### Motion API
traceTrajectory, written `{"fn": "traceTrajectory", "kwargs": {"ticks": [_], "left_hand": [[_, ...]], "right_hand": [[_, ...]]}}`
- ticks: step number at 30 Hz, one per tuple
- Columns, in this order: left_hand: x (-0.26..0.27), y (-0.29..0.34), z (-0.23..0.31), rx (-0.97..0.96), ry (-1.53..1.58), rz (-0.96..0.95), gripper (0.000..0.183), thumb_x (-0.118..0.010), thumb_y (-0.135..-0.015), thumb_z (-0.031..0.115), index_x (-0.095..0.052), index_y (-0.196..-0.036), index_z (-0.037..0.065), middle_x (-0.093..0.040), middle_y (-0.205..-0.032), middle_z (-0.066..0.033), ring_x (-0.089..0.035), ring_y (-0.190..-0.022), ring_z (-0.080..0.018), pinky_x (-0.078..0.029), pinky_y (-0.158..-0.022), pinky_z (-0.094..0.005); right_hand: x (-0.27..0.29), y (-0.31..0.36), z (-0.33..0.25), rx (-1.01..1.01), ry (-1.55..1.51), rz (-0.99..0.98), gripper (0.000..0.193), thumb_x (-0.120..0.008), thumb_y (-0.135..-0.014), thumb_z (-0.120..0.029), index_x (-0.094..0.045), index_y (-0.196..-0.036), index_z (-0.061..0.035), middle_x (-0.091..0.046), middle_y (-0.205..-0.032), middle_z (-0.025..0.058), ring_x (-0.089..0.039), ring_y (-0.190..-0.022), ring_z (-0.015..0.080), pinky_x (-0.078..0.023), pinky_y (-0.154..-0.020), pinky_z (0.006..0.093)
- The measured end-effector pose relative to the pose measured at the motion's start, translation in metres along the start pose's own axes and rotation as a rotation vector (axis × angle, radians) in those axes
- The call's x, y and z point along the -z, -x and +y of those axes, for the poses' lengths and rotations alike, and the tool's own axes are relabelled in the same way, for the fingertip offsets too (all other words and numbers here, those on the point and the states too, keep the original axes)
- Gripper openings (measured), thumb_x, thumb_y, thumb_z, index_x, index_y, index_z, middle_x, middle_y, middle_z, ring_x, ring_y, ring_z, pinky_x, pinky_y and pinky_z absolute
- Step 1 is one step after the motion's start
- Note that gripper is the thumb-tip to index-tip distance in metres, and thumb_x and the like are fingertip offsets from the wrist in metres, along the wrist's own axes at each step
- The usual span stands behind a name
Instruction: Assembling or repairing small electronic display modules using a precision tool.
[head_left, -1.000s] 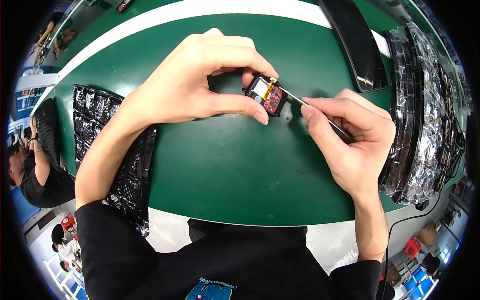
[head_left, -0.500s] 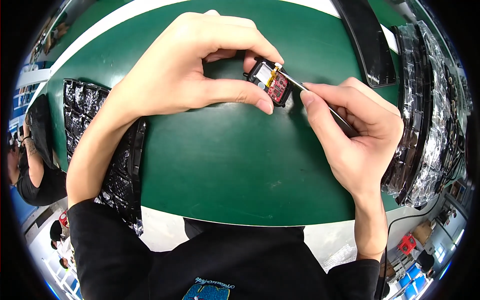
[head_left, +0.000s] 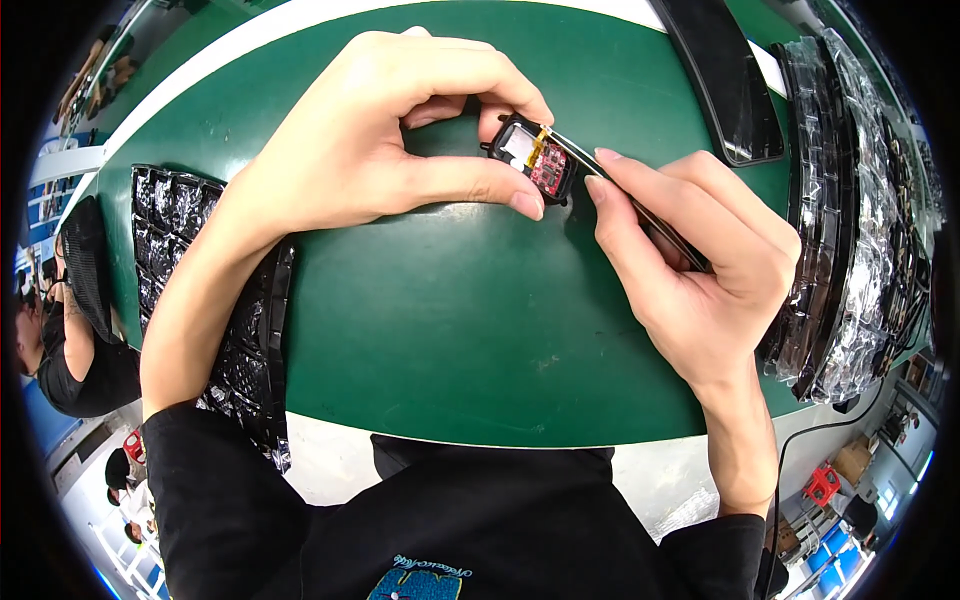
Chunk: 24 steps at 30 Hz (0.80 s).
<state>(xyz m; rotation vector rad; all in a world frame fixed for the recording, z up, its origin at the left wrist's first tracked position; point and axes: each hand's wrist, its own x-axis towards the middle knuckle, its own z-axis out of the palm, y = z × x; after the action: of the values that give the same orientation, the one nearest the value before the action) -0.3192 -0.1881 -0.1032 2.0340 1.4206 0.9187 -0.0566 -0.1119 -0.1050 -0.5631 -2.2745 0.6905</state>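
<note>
Pinched by its edges between thumb and fingers, a small black-cased electronic device (head_left: 506, 165) sits in the grip of a worker's left hand (head_left: 365, 145), its open side facing up. The right hand (head_left: 700, 260) closes its grip, thumb against forefinger, on slim metal tweezers (head_left: 580, 152), whose tips reach the device's upper right edge; whether they clasp any part is too small to tell. Inside the case, a red circuit board (head_left: 551, 172) fills the end nearer the right hand, a yellow flex strip (head_left: 536, 150) runs beside it, and a pale rectangular part (head_left: 517, 145) occupies the other end. The device is over the far half of a green surface (head_left: 450, 340), forward of the worker's chest.

To the left, a glossy black compartmented tray (head_left: 180, 215) lies partly beneath the left forearm. To the right, black and clear plastic trays (head_left: 840, 220) stand stacked near the right hand, while a dark, glossy panel (head_left: 730, 100) rests beyond them toward the far edge. A black cable (head_left: 820, 430) curves below the stack. At far left, another person in a black shirt (head_left: 92, 375) is beside a black mesh chair back (head_left: 85, 255).
</note>
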Motion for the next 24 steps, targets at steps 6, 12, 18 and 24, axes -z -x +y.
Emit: {"fn": "traceTrajectory", "kwargs": {"ticks": [6, 12, 18, 24], "left_hand": [[0.007, 0.001, -0.002, 0.017, 0.018, -0.048, 0.057, -0.103, -0.069, 0.023, -0.083, -0.12, 0.008, -0.075, -0.093, 0.0008, -0.048, -0.072, -0.0125, -0.038, -0.068, -0.0298], [0.008, -0.001, -0.003, 0.038, 0.062, -0.085, 0.057, -0.102, -0.068, 0.023, -0.084, -0.12, 0.008, -0.081, -0.102, -0.0009, -0.053, -0.074, -0.0115, -0.038, -0.068, -0.0292], [0.009, -0.001, -0.004, 0.04, 0.078, -0.092, 0.057, -0.102, -0.068, 0.024, -0.084, -0.12, 0.008, -0.081, -0.102, -0.0006, -0.055, -0.076, -0.0118, -0.038, -0.07, -0.0297], [0.007, -0.001, -0.003, 0.01, 0.058, -0.076, 0.056, -0.102, -0.068, 0.023, -0.084, -0.119, 0.008, -0.08, -0.1, 0.0001, -0.055, -0.076, -0.0118, -0.038, -0.07, -0.03]], "right_hand": [[0.002, 0.0, 0.0, -0.075, -0.133, -0.031, 0.018, -0.085, -0.09, 0.008, -0.086, -0.108, 0.0037, -0.068, -0.077, 0.0016, -0.054, -0.061, 0.0038, -0.035, -0.055, 0.0215], [0.009, -0.001, -0.002, -0.224, -0.212, -0.104, 0.015, -0.083, -0.095, 0.006, -0.086, -0.11, 0.0041, -0.07, -0.079, 0.0001, -0.054, -0.065, 0.0009, -0.034, -0.056, 0.0202], [0.011, -0.001, 0.0, -0.234, -0.225, -0.129, 0.014, -0.082, -0.096, 0.006, -0.085, -0.109, 0.0049, -0.07, -0.08, 0.0008, -0.057, -0.066, 0.0017, -0.037, -0.057, 0.0193], [0.012, 0.0, 0.0, -0.242, -0.214, -0.155, 0.014, -0.082, -0.095, 0.006, -0.085, -0.109, 0.0047, -0.07, -0.08, 0.001, -0.058, -0.067, 0.002, -0.038, -0.058, 0.0192]]}}
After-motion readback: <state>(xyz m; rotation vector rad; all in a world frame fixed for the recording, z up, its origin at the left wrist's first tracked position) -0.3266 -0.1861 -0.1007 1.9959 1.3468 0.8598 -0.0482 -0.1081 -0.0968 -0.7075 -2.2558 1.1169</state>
